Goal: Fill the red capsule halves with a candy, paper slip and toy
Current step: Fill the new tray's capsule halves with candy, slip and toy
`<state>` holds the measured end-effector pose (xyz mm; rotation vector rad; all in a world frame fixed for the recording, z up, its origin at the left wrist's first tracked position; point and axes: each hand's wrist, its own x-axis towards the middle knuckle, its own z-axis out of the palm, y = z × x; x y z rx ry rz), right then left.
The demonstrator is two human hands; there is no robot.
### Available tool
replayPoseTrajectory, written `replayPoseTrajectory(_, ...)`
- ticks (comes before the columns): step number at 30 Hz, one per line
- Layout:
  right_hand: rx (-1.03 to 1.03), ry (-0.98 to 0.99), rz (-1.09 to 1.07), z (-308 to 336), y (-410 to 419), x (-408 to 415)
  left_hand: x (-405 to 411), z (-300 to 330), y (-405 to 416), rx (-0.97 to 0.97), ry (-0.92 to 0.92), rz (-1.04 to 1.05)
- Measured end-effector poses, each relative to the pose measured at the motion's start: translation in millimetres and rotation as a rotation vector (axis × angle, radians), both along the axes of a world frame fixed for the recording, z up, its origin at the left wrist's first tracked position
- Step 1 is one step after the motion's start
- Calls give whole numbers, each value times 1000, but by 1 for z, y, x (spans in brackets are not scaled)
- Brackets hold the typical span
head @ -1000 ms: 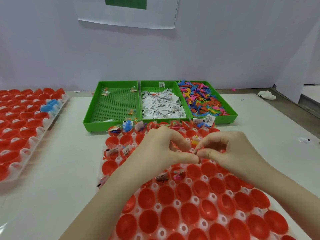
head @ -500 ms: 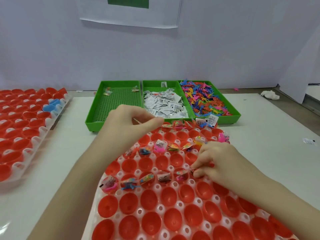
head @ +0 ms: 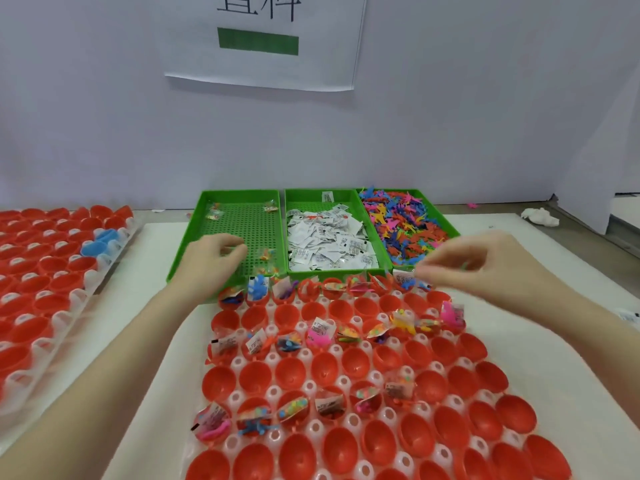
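three green trays (head: pixel 242 195) are lined up behind the sheet of red capsule halves (head: pixel 360 368) on the counter (head: pixel 166 327). the left hand (head: pixel 211 258) is lowered into the left tray, fingers curled (any hold cannot be told). the right hand (head: pixel 485 265) is blurred above the toys (head: pixel 405 223), fingers bent; its grasp cannot be told.

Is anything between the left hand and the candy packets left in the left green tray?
Nothing visible. The left hand is already over the left green tray, fingers curled just beside a candy packet on the mesh floor. Only the tray's low rim surrounds it, and the hand is past that.
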<state>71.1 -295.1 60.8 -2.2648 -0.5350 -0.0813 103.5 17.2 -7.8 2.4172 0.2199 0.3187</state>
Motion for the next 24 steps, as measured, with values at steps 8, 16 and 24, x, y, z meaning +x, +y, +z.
replayPoseTrajectory(8,-335,210,-274,-44,-25,109,25,-3,5,217,217,-257)
replayPoseTrajectory(16,-368,221,-227,-62,-22,129,41,-2,2,134,257,-329)
replayPoseTrajectory(24,-246,43,-302,-60,-18,127,47,-3,4,146,238,-350)
